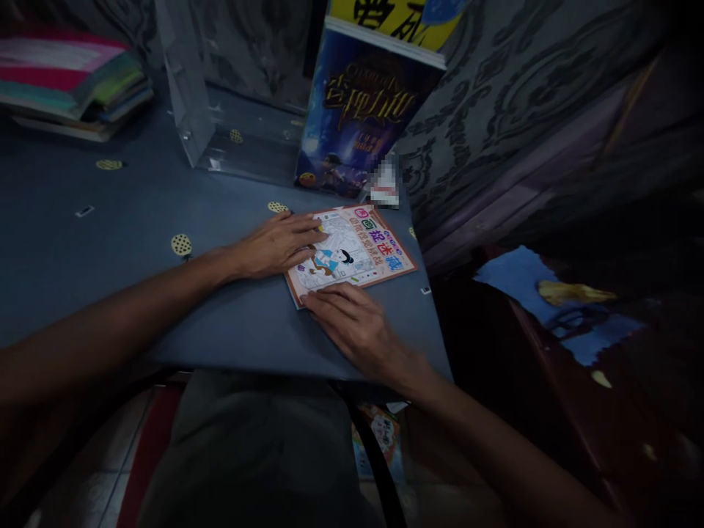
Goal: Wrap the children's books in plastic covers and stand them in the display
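A thin picture book [366, 246] with a cartoon figure and colourful Chinese characters on its cover lies on the grey-blue table [231, 315], near the right corner. My left hand [275, 246] rests on the book's left edge, fingers stretched out across the cover. At the lower edge of the book, my right hand [357, 330] lies with extended fingers touching the near corner; its thumb is hidden. Both hands are open.
Behind the picture book, a dark blue book [363, 117] stands upright beside a clear plastic stand [247, 154]. Several stacked books [71, 88] lie at the far left. Another booklet [379, 440] is on the floor below. The table's right edge drops off nearby.
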